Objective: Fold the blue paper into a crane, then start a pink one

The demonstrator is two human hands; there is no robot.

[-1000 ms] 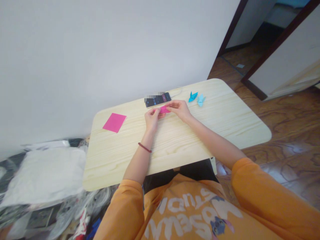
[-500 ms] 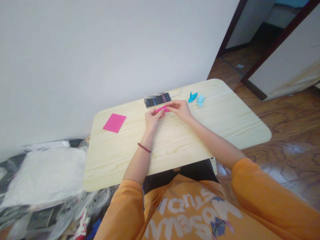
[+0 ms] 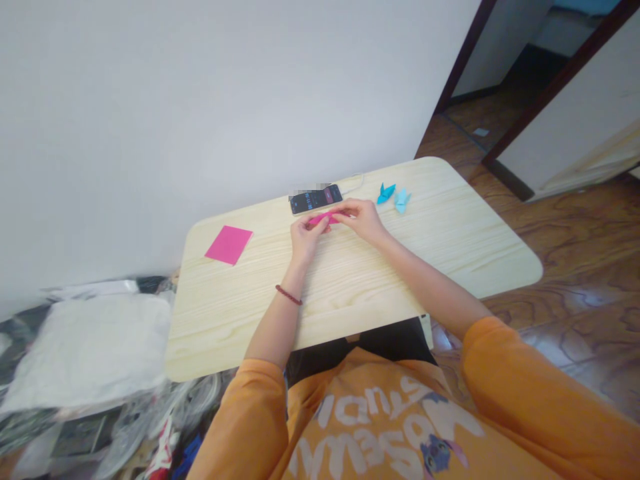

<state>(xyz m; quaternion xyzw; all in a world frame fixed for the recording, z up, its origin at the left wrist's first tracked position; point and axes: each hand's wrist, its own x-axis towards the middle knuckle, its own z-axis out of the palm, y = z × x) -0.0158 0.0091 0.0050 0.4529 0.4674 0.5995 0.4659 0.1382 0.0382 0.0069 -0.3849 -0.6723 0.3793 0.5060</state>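
Note:
A folded piece of pink paper (image 3: 331, 217) is pinched between both hands over the table, just in front of the phone. My left hand (image 3: 304, 235) grips its left end with thumb and fingers. On its right end, the thumb and fingers of my right hand (image 3: 363, 219) are closed. The fingers hide parts of the paper, so its exact folded shape is unclear. To the left lies a flat pink square of paper (image 3: 229, 245). Right of my right hand stand two folded paper figures, one darker blue (image 3: 386, 193) and one light blue (image 3: 402, 201).
A phone (image 3: 316, 199) with a lit screen and a white cable (image 3: 356, 183) lies at the back edge of the wooden table (image 3: 350, 287), against the wall. Bags and a white bundle (image 3: 95, 347) lie at the left. A doorway opens at the far right.
Both hands keep their hold on the pink paper and have barely shifted. The paper's right part shows slightly more between the fingers of my right hand.

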